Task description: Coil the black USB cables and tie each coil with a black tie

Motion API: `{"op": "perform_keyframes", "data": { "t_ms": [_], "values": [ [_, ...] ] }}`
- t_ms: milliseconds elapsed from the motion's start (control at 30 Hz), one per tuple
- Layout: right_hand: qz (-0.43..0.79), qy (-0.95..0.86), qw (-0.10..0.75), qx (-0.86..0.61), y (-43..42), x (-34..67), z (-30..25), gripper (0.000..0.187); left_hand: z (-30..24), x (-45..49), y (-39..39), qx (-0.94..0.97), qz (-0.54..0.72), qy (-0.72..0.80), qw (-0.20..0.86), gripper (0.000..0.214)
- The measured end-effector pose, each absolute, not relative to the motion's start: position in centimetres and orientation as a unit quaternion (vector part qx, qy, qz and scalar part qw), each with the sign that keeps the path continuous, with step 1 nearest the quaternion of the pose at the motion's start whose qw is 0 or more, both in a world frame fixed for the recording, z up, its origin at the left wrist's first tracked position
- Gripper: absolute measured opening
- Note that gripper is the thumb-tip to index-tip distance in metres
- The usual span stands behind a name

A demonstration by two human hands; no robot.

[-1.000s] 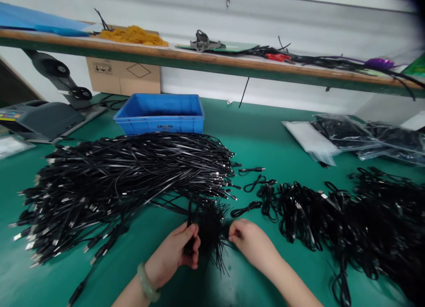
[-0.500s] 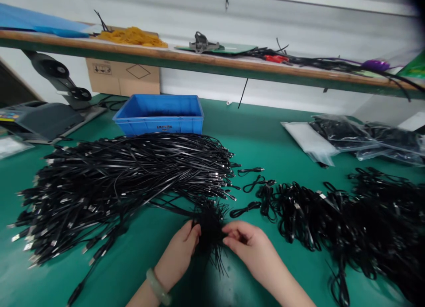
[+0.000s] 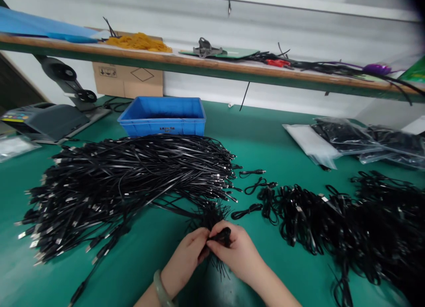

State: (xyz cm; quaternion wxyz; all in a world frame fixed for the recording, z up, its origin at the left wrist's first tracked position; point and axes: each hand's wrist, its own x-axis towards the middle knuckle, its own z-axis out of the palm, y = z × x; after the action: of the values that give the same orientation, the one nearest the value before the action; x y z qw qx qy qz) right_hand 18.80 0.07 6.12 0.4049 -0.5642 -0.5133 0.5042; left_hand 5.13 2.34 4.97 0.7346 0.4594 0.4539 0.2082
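My right hand [image 3: 237, 251] closes around a small folded black USB cable [image 3: 225, 237], and a loop of it shows above the fingers. The fingertips of my left hand [image 3: 188, 256] pinch at the same cable, touching my right fingertips; exactly what they grip is partly hidden. Just behind and under both hands lies a bunch of thin black ties [image 3: 212, 216], their ends sticking out towards me. To the left spreads a large pile of straight black USB cables [image 3: 142, 174]. Folded, tied cables [image 3: 308, 214] are heaped on the right.
A blue bin [image 3: 162, 126] stands behind the straight cables. A grey machine [image 3: 46, 121] is at the far left. Plastic bags [image 3: 348, 136] lie at the back right. Above runs a shelf [image 3: 186, 61] with yellow bands [image 3: 139, 42] and a clamp-like tool [image 3: 206, 48].
My hands have come together, and a folded cable now shows in my right hand. Before, they were apart on either side of the ties. The view has shifted slightly.
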Motion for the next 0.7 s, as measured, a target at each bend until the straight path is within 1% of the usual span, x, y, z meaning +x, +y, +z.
{"op": "perform_keyframes", "data": {
  "t_ms": [67,167,200,267,333,400,467,567,633,700],
  "values": [
    [0.509,-0.553,0.378,-0.54,0.0,19.5,6.8,0.013,4.9,5.1,2.8,0.468,0.195,0.445,0.738,0.041],
    [0.55,-0.538,0.364,-0.525,0.2,20.3,7.3,0.032,4.9,4.9,3.1,0.482,0.199,0.441,0.73,0.043],
    [0.554,-0.532,0.357,-0.532,0.3,20.4,7.4,0.036,4.9,4.9,3.2,0.49,0.21,0.443,0.721,0.043],
    [0.539,-0.529,0.34,-0.561,0.5,20.4,7.5,0.033,4.9,4.8,3.1,0.511,0.247,0.451,0.688,0.041],
    [0.5,-0.539,0.33,-0.592,0.5,20.2,7.6,0.021,4.7,5.0,2.7,0.524,0.294,0.467,0.648,0.039],
    [0.431,-0.578,0.327,-0.61,0.4,19.9,7.7,0.012,4.2,5.4,2.3,0.5,0.334,0.489,0.632,0.037],
    [0.341,-0.636,0.322,-0.613,0.3,19.8,7.5,0.015,3.8,5.8,1.8,0.445,0.345,0.497,0.661,0.039],
    [0.227,-0.683,0.296,-0.627,0.2,20.0,7.0,0.019,4.0,5.9,1.4,0.411,0.294,0.47,0.724,0.052],
    [0.194,-0.694,0.268,-0.639,0.1,20.1,6.8,0.018,4.8,5.5,1.4,0.45,0.27,0.45,0.723,0.059],
    [0.203,-0.705,0.244,-0.634,-0.1,20.0,6.8,0.017,5.8,4.9,1.8,0.496,0.291,0.451,0.682,0.057]
  ]
}}
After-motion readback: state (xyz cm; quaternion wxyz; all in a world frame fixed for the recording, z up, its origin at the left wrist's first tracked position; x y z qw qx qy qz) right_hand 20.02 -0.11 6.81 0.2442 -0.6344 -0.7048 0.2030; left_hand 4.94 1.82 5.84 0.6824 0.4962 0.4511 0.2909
